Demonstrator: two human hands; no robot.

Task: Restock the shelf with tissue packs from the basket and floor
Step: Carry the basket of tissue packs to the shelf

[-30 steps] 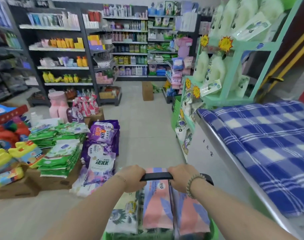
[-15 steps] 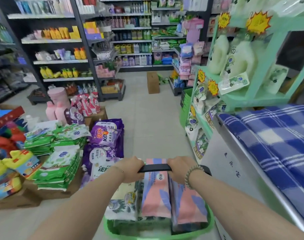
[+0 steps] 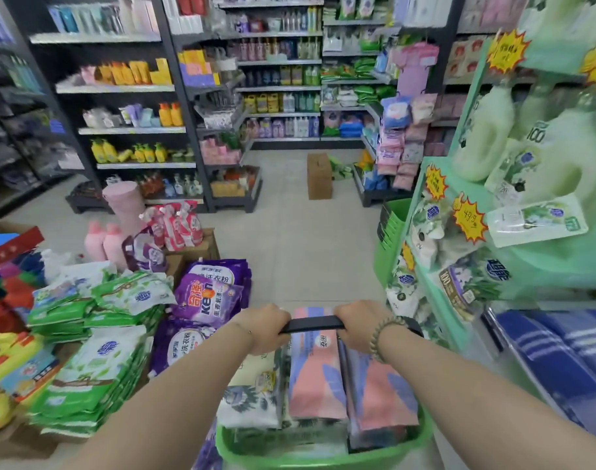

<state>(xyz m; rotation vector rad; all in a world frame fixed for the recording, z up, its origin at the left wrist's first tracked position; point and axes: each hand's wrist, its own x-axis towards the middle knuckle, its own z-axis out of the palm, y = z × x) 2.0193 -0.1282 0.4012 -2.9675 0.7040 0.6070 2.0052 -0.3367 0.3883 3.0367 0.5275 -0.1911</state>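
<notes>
Carrying the near basket (image 3: 323, 458) — left hand (image 3: 266, 329) and right hand (image 3: 357, 325) both clamped round its handle (image 3: 311, 323) — the person has it full of tissue packs (image 3: 315, 378); restocking seems unstarted.

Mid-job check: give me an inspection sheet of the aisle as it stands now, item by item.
Surface: pale tiled floor, with a brown cardboard box standing on it far ahead.
Job's things: green plastic basket holds pink-and-purple tissue packs and a white floral pack, all on end.
Clutter: green-and-white flat packs stacked at left, with purple detergent bags beside them.
Grippers: left hand and right hand both grip the black basket handle.
Cables: nothing seen.
Surroundings: mint-green display stand at right, a blue checked cloth nearer, and dark shelving of bottles behind.
</notes>
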